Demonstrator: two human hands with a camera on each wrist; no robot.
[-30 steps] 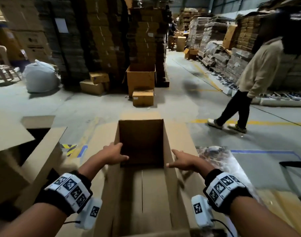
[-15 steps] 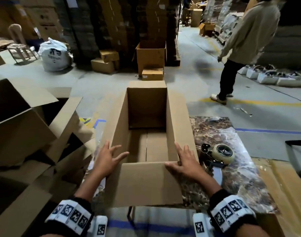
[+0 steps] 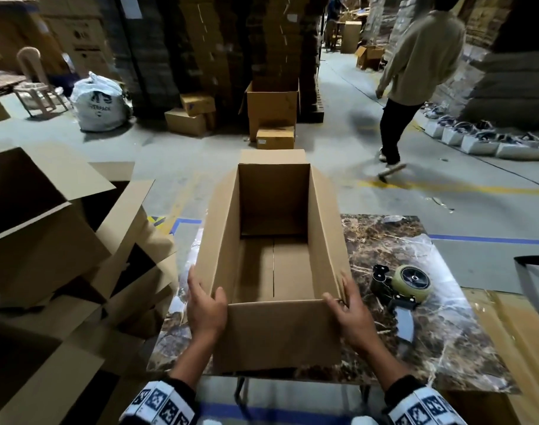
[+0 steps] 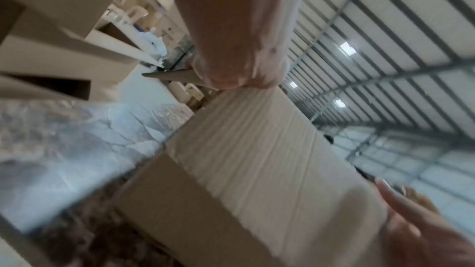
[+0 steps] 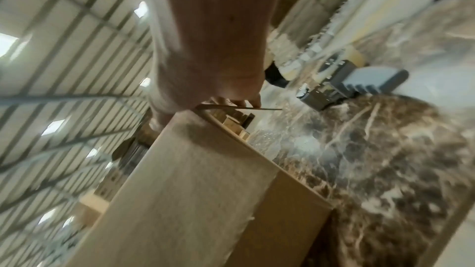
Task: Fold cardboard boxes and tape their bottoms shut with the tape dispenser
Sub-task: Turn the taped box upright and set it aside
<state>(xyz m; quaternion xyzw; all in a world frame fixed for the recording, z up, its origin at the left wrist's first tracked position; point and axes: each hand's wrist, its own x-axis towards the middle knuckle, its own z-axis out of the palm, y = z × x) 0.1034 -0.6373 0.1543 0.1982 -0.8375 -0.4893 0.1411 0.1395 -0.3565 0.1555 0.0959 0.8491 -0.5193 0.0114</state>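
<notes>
Warehouse aisles of stacked cartons surrounded a marble-patterned worktop (image 3: 421,342) under clear plastic sheeting. On it stood the cardboard box (image 3: 273,335), erected and open at the top, its near end at the worktop's front edge. The floor seam inside showed two flaps meeting; whether tape was already on the underside could not be told.

The left hand (image 3: 205,311) held the box's near left corner, thumb on the near panel and fingers (image 3: 194,286) laid flat along the outside of the left wall. The right hand (image 3: 351,317) mirrored it at the near right corner, fingers (image 3: 346,289) spread apart against the right wall. Neither hand was clenched; both pressed inward.

The tape dispenser (image 3: 407,289) lay on its side on the worktop, just right of the box and clear of it.

Assessment: the box appeared empty, therefore light, with panels stiff along the flutes but liable to bow or rack if squeezed mid-wall. Corners and creased edges were judged the soundest holds. Smooth board offers modest friction; opposed palm pressure at the corners should suffice for turning it over.

A person walked the aisle beyond the box's far end.
</notes>
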